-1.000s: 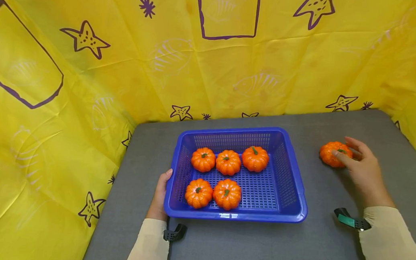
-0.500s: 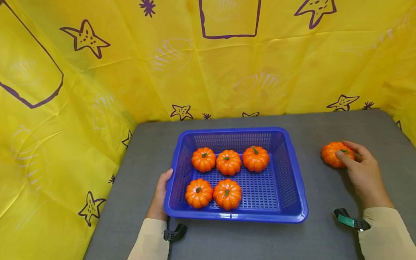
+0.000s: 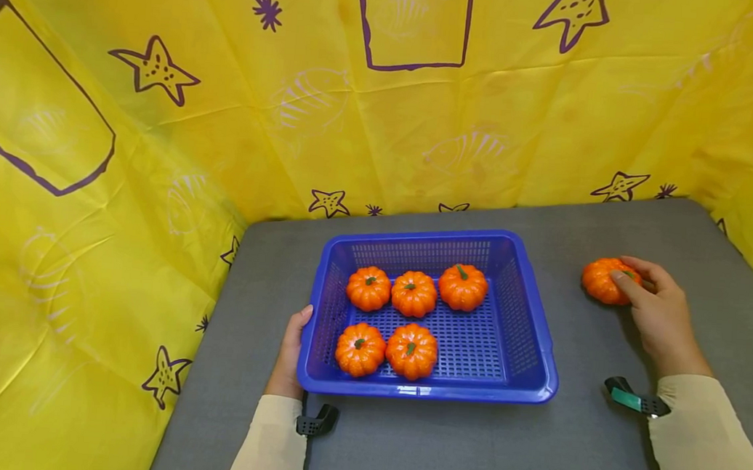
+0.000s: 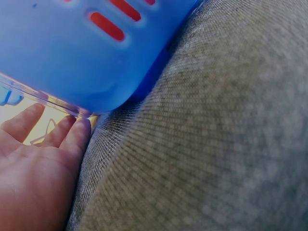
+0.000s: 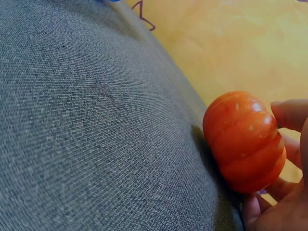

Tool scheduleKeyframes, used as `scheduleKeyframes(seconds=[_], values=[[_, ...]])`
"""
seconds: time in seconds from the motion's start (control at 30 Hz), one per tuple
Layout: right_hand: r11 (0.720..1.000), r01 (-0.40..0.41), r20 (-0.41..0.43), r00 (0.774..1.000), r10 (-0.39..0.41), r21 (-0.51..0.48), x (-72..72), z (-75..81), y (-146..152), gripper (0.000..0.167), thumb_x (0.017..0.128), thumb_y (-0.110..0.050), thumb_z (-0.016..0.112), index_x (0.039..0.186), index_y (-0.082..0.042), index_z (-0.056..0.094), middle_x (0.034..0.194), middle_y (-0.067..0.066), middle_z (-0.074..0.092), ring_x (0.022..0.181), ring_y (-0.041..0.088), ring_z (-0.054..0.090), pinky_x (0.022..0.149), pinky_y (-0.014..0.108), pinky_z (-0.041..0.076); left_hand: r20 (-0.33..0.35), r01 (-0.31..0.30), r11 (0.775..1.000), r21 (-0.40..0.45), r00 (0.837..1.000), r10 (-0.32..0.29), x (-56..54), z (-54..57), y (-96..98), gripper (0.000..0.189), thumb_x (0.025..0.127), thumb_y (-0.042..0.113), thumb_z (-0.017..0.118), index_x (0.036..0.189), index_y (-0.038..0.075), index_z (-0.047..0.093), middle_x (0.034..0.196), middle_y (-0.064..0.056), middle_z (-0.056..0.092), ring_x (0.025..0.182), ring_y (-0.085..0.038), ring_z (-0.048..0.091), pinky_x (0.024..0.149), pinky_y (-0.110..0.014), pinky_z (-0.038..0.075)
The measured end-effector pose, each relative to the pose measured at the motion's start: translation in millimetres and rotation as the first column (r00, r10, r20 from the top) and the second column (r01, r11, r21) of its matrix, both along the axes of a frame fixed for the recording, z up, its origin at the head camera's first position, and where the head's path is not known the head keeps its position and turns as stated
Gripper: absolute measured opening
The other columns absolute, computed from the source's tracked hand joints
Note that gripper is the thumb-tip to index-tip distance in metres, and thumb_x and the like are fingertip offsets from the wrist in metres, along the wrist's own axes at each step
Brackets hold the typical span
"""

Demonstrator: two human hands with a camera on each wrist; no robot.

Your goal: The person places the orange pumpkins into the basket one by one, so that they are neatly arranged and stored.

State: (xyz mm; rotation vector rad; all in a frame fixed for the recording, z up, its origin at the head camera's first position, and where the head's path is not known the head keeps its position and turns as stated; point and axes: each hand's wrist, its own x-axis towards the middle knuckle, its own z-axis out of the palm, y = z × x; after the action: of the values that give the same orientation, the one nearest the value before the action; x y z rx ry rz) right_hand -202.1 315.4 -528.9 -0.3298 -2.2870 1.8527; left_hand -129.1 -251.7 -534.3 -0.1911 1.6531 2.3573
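In the head view, a blue plastic basket (image 3: 427,392) holds several small orange pumpkins, among them a front-left pumpkin (image 3: 360,350) and a back-right pumpkin (image 3: 462,287). My left hand (image 3: 288,353) lies along the basket's left side; the left wrist view shows its fingers (image 4: 72,137) reaching up, loosely extended, to touch the rim's outer edge. Right of the basket, one more pumpkin (image 3: 604,280) sits on the table. My right hand (image 3: 662,313) holds it between thumb and fingers from the right. In the right wrist view the gripped pumpkin (image 5: 243,142) appears close to the grey surface.
A grey cloth-covered table (image 3: 440,451) carries everything. Yellow patterned fabric (image 3: 396,134) walls off the back and both sides. Each wrist wears a black strap, such as the right strap (image 3: 637,399). The basket's right part shows bare mesh floor (image 3: 470,343).
My right hand's fingers and thumb have closed in on the pumpkin, which has shifted slightly right. The left hand and the basket have stayed in place.
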Motion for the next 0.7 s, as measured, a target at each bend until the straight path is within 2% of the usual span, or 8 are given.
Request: scheduleKeyframes(seconds=[0.2, 0.53, 0.7], values=[[1.0, 0.002, -0.004, 1.0, -0.002, 0.012, 0.7, 0.1, -0.2, 0.026, 0.107, -0.02, 0.071, 0.132, -0.027, 0.071, 0.112, -0.019, 0.059, 0.099, 0.004, 0.054, 0.076, 0.008, 0.046, 0.008, 0.0, 1.0, 0.001, 1.0, 0.0, 0.4, 0.2, 0.1, 0.08, 0.107, 0.06, 0.042, 0.167, 0.007, 0.036, 0.154, -0.017, 0.055, 0.129, -0.027, 0.062, 0.108, -0.043, 0.051], [0.999, 0.028, -0.014, 1.0, -0.028, 0.033, 0.5, -1.9, 1.4, 0.033, 0.108, -0.024, 0.071, 0.14, -0.017, 0.07, 0.117, -0.018, 0.058, 0.102, 0.004, 0.053, 0.077, 0.007, 0.046, -0.009, 0.006, 1.0, 0.015, 1.0, -0.006, -0.7, -0.3, 0.0, 0.079, 0.107, 0.058, 0.041, 0.167, 0.006, 0.035, 0.154, -0.018, 0.055, 0.128, -0.026, 0.063, 0.108, -0.042, 0.051], [0.999, 0.037, -0.015, 0.999, -0.037, 0.024, 0.6, -2.0, 2.7, 0.033, 0.108, -0.024, 0.071, 0.14, -0.018, 0.07, 0.117, -0.018, 0.058, 0.102, 0.004, 0.054, 0.077, 0.007, 0.046, -0.008, 0.007, 1.0, 0.011, 1.0, -0.007, -0.7, -0.7, -0.3, 0.079, 0.107, 0.058, 0.041, 0.167, 0.007, 0.035, 0.154, -0.018, 0.055, 0.127, -0.026, 0.063, 0.108, -0.043, 0.051]])
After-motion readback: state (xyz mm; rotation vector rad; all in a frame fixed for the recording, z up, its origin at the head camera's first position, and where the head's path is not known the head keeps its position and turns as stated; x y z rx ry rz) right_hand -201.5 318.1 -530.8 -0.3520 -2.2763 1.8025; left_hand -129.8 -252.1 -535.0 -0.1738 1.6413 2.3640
